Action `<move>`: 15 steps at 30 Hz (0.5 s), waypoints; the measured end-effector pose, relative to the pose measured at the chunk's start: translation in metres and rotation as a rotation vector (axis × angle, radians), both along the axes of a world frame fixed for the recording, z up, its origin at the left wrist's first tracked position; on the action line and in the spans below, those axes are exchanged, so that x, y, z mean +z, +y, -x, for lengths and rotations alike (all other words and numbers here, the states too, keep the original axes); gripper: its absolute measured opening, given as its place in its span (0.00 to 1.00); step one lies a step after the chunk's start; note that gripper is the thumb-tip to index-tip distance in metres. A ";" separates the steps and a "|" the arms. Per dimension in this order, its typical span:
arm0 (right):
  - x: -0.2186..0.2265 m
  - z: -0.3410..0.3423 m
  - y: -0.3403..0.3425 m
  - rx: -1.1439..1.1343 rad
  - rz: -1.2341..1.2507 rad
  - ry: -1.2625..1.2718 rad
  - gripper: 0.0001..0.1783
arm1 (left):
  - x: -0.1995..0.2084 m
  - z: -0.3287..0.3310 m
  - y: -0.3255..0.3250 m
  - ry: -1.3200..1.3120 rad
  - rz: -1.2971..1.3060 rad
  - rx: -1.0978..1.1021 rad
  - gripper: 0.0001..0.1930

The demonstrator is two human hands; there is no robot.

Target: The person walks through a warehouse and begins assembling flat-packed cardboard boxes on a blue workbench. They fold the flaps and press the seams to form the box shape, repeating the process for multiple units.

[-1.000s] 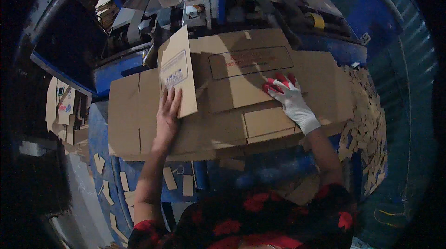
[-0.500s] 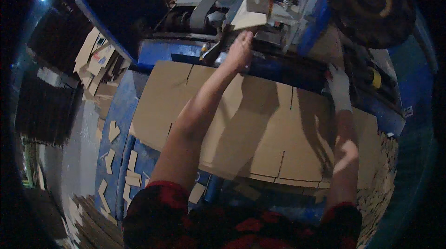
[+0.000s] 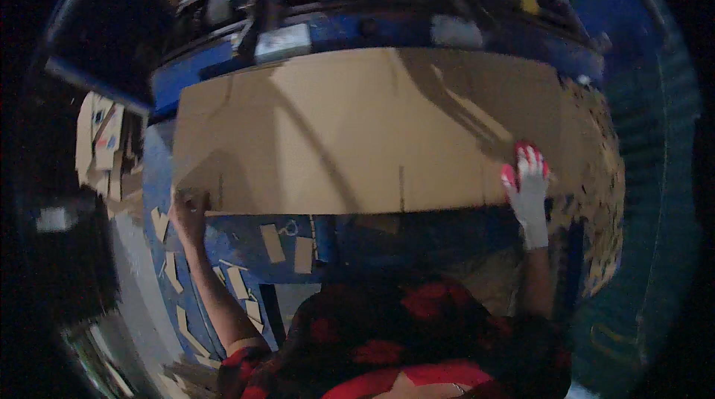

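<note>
A wide brown cardboard sheet [image 3: 335,131] with dark slot cuts along its long edges lies across the blue machine table in front of me. At its near left corner my bare left hand [image 3: 188,209] grips the edge, with its fingertips partly lost in shadow. My right hand [image 3: 529,179], in a white glove with red fingers, rests on the sheet near its right end. Its fingers are spread and lie flat on the cardboard. Shadows of the machine and of my arms fall across the sheet.
Beyond the sheet stands a blurred blue machine [image 3: 342,30] with metal parts. Small cardboard offcuts [image 3: 272,243] lie on the blue table [image 3: 350,250] nearby. Stacked cardboard [image 3: 599,176] stands at the right, and cardboard scraps [image 3: 104,138] are piled at the left.
My left hand has come back from the machine to the sheet's near left corner. My right hand has moved nearer, from the machine's side onto the sheet. The sheet now lies closer to straight across.
</note>
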State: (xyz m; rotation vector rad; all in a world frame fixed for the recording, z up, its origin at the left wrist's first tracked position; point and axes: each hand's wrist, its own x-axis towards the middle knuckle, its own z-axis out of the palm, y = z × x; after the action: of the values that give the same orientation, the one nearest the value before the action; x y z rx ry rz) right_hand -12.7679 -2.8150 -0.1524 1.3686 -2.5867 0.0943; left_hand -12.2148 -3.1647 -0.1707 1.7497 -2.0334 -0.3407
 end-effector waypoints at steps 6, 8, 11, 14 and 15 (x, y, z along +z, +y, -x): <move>-0.025 -0.008 0.069 -0.546 0.603 0.206 0.38 | 0.018 -0.002 -0.015 -0.233 -0.066 0.195 0.35; -0.029 0.005 0.066 -0.540 1.227 -0.792 0.38 | 0.031 -0.010 -0.009 -0.284 -0.118 0.285 0.38; -0.061 0.013 0.095 -0.170 0.744 -0.520 0.38 | 0.035 0.002 -0.015 -0.402 -0.065 0.325 0.39; -0.022 -0.011 0.043 -0.318 1.593 -1.169 0.38 | 0.052 0.003 -0.003 -0.259 0.176 0.267 0.36; -0.017 -0.016 0.044 -0.266 1.629 -1.085 0.38 | 0.056 0.002 0.001 -0.167 0.271 0.222 0.35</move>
State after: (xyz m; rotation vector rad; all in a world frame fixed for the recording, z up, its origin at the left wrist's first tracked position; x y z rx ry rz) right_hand -12.7522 -2.7712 -0.1695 0.2207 -1.7920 2.6210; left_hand -12.2171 -3.1636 -0.1143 1.8552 -1.8643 0.1484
